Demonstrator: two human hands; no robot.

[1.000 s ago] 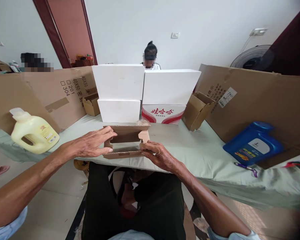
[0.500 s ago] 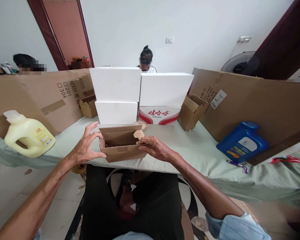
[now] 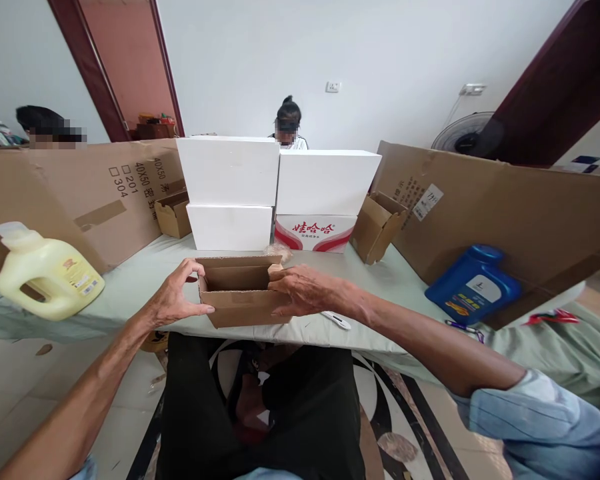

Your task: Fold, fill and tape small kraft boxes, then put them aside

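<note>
A small brown cardboard box (image 3: 247, 310) stands at the near edge of the cloth-covered table (image 3: 395, 293), its top open towards me. My left hand (image 3: 183, 293) grips its left end, thumb on the near wall and fingers at the far corner. At the right end, my right hand (image 3: 303, 290) is closed on the box, fingers over the rim by a short flap (image 3: 275, 269). Part of that end is hidden behind the fingers. Beside my right wrist lies a slim white tool (image 3: 337, 321), partly covered by the forearm; its kind is unclear.
Stacked white boxes (image 3: 230, 170) stand ahead, beside a red-and-white printed box (image 3: 315, 233). Small cardboard boxes (image 3: 377, 227) flank them. A yellow jug (image 3: 50, 270) is left, a blue bottle (image 3: 475, 283) right. Large cardboard panels (image 3: 520, 220) line both sides. A person (image 3: 287, 123) sits opposite.
My right hand has gone from pinching the raised end flap to wrapping round the box's right end, with the flap lower. The white tool has come into view. The left hand keeps its grip.
</note>
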